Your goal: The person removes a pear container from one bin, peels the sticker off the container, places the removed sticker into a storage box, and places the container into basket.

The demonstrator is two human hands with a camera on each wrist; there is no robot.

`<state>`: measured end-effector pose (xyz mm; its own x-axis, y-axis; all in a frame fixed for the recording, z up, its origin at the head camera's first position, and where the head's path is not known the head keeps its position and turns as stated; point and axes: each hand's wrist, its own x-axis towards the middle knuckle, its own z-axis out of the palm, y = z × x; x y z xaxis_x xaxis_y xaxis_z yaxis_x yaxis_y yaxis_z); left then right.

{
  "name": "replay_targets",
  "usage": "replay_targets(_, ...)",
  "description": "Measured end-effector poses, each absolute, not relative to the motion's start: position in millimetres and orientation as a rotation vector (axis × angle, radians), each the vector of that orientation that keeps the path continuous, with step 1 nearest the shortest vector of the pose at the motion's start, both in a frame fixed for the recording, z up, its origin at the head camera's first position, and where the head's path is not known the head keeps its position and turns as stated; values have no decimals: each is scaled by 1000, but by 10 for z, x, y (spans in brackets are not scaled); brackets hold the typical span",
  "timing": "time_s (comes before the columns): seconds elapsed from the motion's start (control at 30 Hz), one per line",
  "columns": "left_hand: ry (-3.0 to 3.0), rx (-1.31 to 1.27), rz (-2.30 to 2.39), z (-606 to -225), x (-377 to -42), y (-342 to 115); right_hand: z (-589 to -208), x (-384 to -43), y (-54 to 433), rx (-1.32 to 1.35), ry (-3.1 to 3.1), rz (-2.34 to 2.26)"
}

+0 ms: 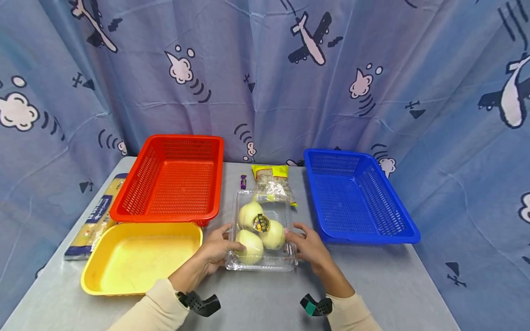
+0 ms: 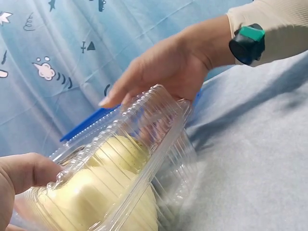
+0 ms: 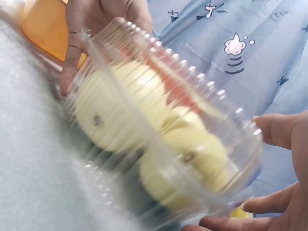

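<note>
A clear plastic fruit box (image 1: 265,263) with a ribbed rim is between my two hands over the middle of the table. Pale yellow round fruits (image 1: 250,248) lie inside it, and a round black label (image 1: 261,223) sits on the lid. My left hand (image 1: 216,250) grips the box's left side, thumb on top. On the opposite side my right hand (image 1: 308,246) holds it the same way, with its fingers low on the wall. Both wrist views show the box (image 2: 159,173) between the hands. Whether its base touches the table I cannot tell.
A red basket (image 1: 221,184) stands at the back left, a yellow basin (image 1: 198,234) in front of it. Left of them lies a long yellow-and-blue packet (image 1: 99,209). A blue basket (image 1: 397,239) is at right. Behind the box are a yellow-topped bag (image 1: 271,172) and a purple wrapped candy (image 1: 243,181).
</note>
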<state>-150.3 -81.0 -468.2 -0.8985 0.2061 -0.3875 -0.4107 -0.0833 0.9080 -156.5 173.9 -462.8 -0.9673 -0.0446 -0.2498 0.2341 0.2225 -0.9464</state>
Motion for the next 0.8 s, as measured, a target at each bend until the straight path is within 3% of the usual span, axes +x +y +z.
replay_targets(0.8,1812,-240,2028,-4707,-1490,-794,-4024,-1453,1740,-224,2629,-1751)
